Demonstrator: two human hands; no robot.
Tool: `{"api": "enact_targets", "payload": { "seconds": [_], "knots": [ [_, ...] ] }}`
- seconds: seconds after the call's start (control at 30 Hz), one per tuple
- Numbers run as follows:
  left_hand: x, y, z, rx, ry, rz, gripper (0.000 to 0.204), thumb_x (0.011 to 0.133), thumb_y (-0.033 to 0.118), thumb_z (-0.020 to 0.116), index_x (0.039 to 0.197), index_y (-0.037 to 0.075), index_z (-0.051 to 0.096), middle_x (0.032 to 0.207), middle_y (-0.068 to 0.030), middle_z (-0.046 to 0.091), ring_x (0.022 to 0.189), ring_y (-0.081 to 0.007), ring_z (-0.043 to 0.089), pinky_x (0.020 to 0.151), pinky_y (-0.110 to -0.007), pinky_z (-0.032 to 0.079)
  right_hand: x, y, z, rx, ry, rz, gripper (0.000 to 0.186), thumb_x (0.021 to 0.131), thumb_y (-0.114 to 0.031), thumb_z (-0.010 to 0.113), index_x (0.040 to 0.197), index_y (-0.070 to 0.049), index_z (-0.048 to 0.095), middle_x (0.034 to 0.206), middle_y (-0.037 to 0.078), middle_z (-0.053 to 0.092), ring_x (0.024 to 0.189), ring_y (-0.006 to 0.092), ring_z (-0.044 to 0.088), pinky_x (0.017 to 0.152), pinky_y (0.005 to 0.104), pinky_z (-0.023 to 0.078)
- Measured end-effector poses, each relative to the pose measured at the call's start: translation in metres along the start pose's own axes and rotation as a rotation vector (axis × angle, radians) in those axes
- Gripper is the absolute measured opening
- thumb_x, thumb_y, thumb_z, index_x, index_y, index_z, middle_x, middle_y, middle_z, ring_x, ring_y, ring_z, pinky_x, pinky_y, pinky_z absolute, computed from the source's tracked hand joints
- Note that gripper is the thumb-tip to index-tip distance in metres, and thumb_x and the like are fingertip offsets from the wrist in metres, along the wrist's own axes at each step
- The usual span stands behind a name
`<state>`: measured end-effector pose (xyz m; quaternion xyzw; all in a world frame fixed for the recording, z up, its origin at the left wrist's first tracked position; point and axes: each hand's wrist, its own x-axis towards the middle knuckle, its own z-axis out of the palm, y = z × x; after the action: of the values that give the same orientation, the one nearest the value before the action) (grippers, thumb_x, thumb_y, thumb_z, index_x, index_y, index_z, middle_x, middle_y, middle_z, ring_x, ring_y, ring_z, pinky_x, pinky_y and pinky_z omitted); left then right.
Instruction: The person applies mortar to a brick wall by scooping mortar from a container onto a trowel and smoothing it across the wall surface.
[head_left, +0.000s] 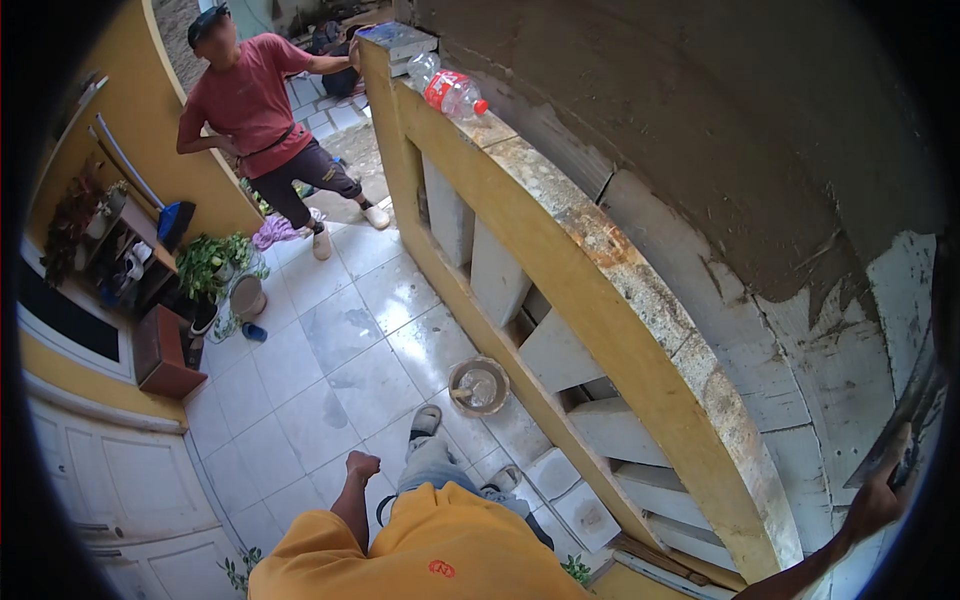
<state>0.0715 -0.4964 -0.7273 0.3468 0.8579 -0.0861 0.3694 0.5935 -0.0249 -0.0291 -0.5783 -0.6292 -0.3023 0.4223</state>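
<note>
At the right edge, my right hand [878,502] is closed round the dark handle of a plastering trowel [915,405]. Its long blade lies up against the block wall [790,355], partly lost in the dark rim. Wet grey-brown plaster [690,130] covers the upper part of this wall, with a ragged lower edge above pale blocks. My left hand [362,465] hangs beside my body over the tiled floor, fingers curled into a loose fist, with nothing showing in it.
A yellow balustrade [560,225] with a rough top runs between me and the wall, bearing a plastic bottle [450,92]. By my feet stands a bucket [479,386]. A person [260,110] in a red shirt leans on the far post. Plants [215,265] and a broom [172,222] stand left.
</note>
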Motion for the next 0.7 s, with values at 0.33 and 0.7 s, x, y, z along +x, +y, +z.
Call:
{"api": "enact_targets", "payload": {
  "seconds": [0.33,0.7],
  "knots": [
    [0.123,0.032,-0.188,-1.277,0.050,-0.027,0.019,0.091,0.011,0.061,0.081,-0.005,0.063,0.073,-0.0094,0.061,0.062,-0.0206,0.066,0.065,-0.036,0.064,-0.242,-0.248,0.062,0.601,-0.884,0.070,0.035,0.076,-0.028,0.085,0.095,0.000,0.076,0.067,0.016,0.070,0.059,0.0319,0.068,0.063,0.0395,0.054],
    [0.010,0.126,-0.331,-1.198,-0.594,0.396,0.030,0.104,0.029,0.061,0.102,0.000,0.070,0.095,-0.0091,0.073,0.088,-0.0205,0.074,0.074,-0.031,0.057,-0.464,-0.429,0.154,0.412,-1.413,0.253,0.055,0.083,-0.043,0.073,0.109,0.005,0.069,0.101,0.031,0.071,0.098,0.0500,0.068,0.090,0.0527,0.055]
  ]
}}
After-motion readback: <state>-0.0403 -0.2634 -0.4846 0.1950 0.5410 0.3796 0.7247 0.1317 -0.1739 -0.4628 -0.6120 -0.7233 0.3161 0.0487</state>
